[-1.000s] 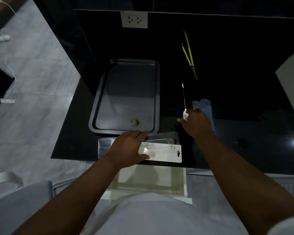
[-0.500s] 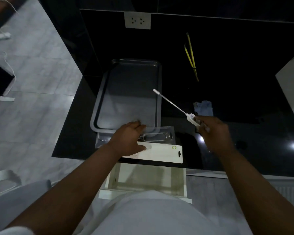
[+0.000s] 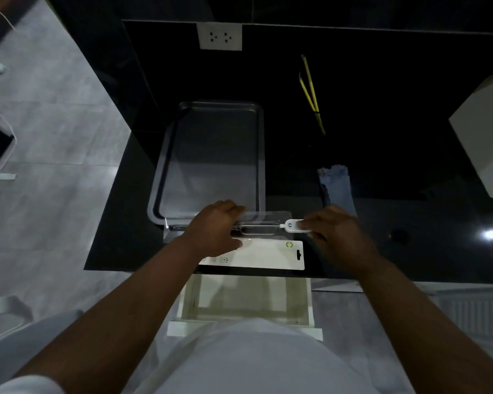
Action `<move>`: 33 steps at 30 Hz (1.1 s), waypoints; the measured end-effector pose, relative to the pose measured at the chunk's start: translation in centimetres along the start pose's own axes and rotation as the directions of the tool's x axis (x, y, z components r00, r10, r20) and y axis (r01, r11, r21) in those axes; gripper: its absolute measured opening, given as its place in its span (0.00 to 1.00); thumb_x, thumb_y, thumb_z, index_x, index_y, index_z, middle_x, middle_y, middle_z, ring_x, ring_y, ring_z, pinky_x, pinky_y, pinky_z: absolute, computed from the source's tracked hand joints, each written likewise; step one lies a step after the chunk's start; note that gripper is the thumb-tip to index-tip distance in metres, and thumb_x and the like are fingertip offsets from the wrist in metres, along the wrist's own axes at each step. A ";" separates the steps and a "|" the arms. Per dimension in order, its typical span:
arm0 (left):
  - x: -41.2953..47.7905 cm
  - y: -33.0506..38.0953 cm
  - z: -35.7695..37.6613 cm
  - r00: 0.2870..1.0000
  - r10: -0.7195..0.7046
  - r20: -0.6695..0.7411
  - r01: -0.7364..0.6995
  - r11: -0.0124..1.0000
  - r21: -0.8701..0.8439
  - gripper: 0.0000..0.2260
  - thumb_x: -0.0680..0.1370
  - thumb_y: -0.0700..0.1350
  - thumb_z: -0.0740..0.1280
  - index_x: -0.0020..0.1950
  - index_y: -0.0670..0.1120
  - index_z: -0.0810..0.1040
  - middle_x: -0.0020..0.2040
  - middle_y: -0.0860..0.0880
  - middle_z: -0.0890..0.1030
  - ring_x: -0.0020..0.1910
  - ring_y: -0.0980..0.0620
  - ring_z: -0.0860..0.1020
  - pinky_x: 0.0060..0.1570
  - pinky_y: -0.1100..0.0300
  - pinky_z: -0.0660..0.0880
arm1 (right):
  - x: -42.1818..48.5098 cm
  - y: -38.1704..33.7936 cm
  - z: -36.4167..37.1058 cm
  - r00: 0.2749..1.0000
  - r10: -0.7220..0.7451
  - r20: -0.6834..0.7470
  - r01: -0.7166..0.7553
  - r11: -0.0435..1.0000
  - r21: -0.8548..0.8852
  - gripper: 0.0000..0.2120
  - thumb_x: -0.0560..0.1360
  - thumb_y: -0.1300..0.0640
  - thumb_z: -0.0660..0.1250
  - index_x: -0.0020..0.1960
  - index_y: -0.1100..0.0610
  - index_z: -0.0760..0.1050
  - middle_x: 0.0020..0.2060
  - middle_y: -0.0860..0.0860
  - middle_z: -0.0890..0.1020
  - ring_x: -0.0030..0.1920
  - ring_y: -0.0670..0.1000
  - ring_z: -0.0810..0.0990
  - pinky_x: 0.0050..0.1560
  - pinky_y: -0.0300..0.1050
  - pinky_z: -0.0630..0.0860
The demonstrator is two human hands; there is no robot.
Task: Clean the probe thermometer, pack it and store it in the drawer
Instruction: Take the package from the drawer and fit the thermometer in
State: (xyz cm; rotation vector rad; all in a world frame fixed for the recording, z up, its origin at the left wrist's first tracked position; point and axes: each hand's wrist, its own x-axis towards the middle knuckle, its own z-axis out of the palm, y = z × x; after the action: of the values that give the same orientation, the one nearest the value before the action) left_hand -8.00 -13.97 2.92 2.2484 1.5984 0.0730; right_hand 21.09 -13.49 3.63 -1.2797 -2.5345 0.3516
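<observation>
- Left hand (image 3: 215, 226): palm down, fingers curled, arm reaching forward.
- Right hand (image 3: 335, 228): fingers pinched closed, knuckles up, forearm angled in from the right.

Dark metal tray (image 3: 165, 172) sits near the surface's (image 3: 382, 155) left edge, yellow tongs (image 3: 310, 92) toward the back, wall socket (image 3: 220, 36) up behind.

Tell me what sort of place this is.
Probably a home kitchen: a glossy black countertop holding a grey metal baking tray, a white wall socket behind it, and an open cream drawer below.
</observation>
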 end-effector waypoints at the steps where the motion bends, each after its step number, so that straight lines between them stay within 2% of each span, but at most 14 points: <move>1: 0.0 0.1 0.0 1.000 0.010 0.001 -0.010 1.000 0.001 0.35 0.67 0.51 0.76 0.71 0.45 0.68 0.67 0.43 0.74 0.65 0.44 0.71 0.64 0.53 0.67 | 0.3 -0.5 0.3 1.000 -0.013 -0.001 0.013 1.000 0.005 0.16 0.68 0.66 0.74 0.54 0.56 0.82 0.50 0.54 0.83 0.49 0.56 0.78 0.49 0.46 0.76; 4: -0.1 0.3 0.1 0.999 0.038 -0.003 -0.038 0.999 0.012 0.35 0.67 0.52 0.75 0.71 0.45 0.69 0.66 0.44 0.75 0.65 0.45 0.71 0.64 0.52 0.68 | 1.2 -2.5 1.0 0.997 -0.070 -0.011 0.071 0.997 0.016 0.16 0.66 0.67 0.75 0.53 0.59 0.82 0.47 0.57 0.83 0.46 0.58 0.80 0.48 0.45 0.76; 8: -0.5 0.8 0.3 0.998 0.067 -0.006 -0.066 0.997 0.024 0.34 0.67 0.53 0.75 0.70 0.45 0.69 0.66 0.43 0.74 0.66 0.43 0.71 0.64 0.52 0.67 | 2.3 -4.3 2.3 0.988 -0.151 0.008 0.151 0.988 -0.015 0.15 0.66 0.65 0.75 0.52 0.59 0.82 0.43 0.57 0.82 0.44 0.59 0.79 0.41 0.51 0.79; 13: -0.8 0.9 0.9 0.997 0.072 -0.014 -0.072 0.997 0.000 0.35 0.66 0.54 0.74 0.70 0.44 0.69 0.66 0.43 0.75 0.65 0.43 0.72 0.63 0.51 0.69 | 2.6 -4.8 3.6 0.993 -0.118 0.022 0.118 0.993 0.018 0.14 0.69 0.63 0.73 0.54 0.58 0.81 0.47 0.57 0.81 0.47 0.59 0.78 0.42 0.52 0.78; 16: -0.9 0.9 1.0 0.996 0.080 -0.029 -0.080 0.997 -0.002 0.34 0.66 0.53 0.74 0.69 0.43 0.71 0.63 0.43 0.77 0.61 0.42 0.74 0.60 0.51 0.71 | 2.8 -5.2 3.6 0.988 -0.150 0.025 0.150 0.989 -0.003 0.12 0.69 0.61 0.74 0.52 0.58 0.82 0.47 0.57 0.81 0.47 0.58 0.78 0.43 0.51 0.78; 19: -1.0 1.0 1.0 0.995 0.081 -0.049 -0.083 0.996 -0.035 0.34 0.65 0.52 0.75 0.68 0.43 0.72 0.62 0.42 0.77 0.60 0.42 0.75 0.59 0.52 0.72 | 2.7 -5.2 4.2 0.990 -0.138 0.041 0.138 0.990 0.005 0.09 0.73 0.55 0.69 0.52 0.56 0.82 0.48 0.55 0.80 0.49 0.57 0.77 0.46 0.50 0.77; 21: -1.1 1.0 0.9 0.996 0.068 -0.060 -0.073 0.995 -0.074 0.33 0.65 0.51 0.76 0.68 0.43 0.72 0.62 0.42 0.77 0.61 0.42 0.74 0.59 0.52 0.73 | 2.6 -5.1 4.3 0.996 -0.074 0.049 0.072 0.997 0.037 0.13 0.75 0.49 0.63 0.52 0.55 0.81 0.50 0.55 0.79 0.51 0.56 0.75 0.47 0.51 0.76; 24: -1.2 0.9 0.7 0.996 0.056 -0.063 -0.062 0.993 -0.103 0.34 0.65 0.51 0.75 0.68 0.44 0.71 0.63 0.44 0.76 0.61 0.44 0.74 0.60 0.52 0.73 | 2.2 -5.1 3.7 0.997 -0.071 0.009 0.071 0.997 -0.002 0.18 0.72 0.43 0.66 0.54 0.54 0.81 0.55 0.54 0.78 0.57 0.57 0.73 0.53 0.53 0.72; 27: -1.3 0.8 0.7 0.997 0.039 -0.063 -0.046 0.993 -0.113 0.34 0.66 0.51 0.75 0.69 0.45 0.70 0.64 0.44 0.75 0.63 0.45 0.73 0.61 0.53 0.72 | 2.0 -5.0 3.3 0.995 -0.072 0.069 0.076 0.996 -0.053 0.25 0.68 0.37 0.67 0.59 0.50 0.79 0.63 0.54 0.75 0.65 0.59 0.67 0.62 0.55 0.64; 30: -1.4 0.8 0.7 0.998 0.039 -0.058 -0.045 0.993 -0.105 0.34 0.66 0.51 0.75 0.70 0.44 0.70 0.66 0.43 0.74 0.64 0.44 0.72 0.62 0.53 0.71 | 1.9 -4.9 3.6 0.991 -0.061 0.122 0.074 0.992 -0.101 0.22 0.68 0.43 0.72 0.60 0.48 0.78 0.65 0.55 0.74 0.65 0.60 0.69 0.66 0.59 0.61; 33: -1.4 0.8 0.9 0.997 0.051 -0.053 -0.055 0.996 -0.077 0.34 0.66 0.51 0.75 0.69 0.44 0.70 0.64 0.43 0.76 0.62 0.43 0.73 0.60 0.52 0.72 | 1.9 -5.4 3.3 0.995 -0.054 0.085 0.057 0.998 -0.031 0.18 0.68 0.53 0.73 0.58 0.50 0.79 0.61 0.55 0.75 0.59 0.59 0.72 0.58 0.57 0.71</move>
State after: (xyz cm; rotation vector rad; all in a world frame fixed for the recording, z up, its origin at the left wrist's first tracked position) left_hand -7.55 -15.69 2.63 2.2455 1.5347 0.2050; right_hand 14.83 -15.37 2.62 -1.2280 -2.6513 0.3593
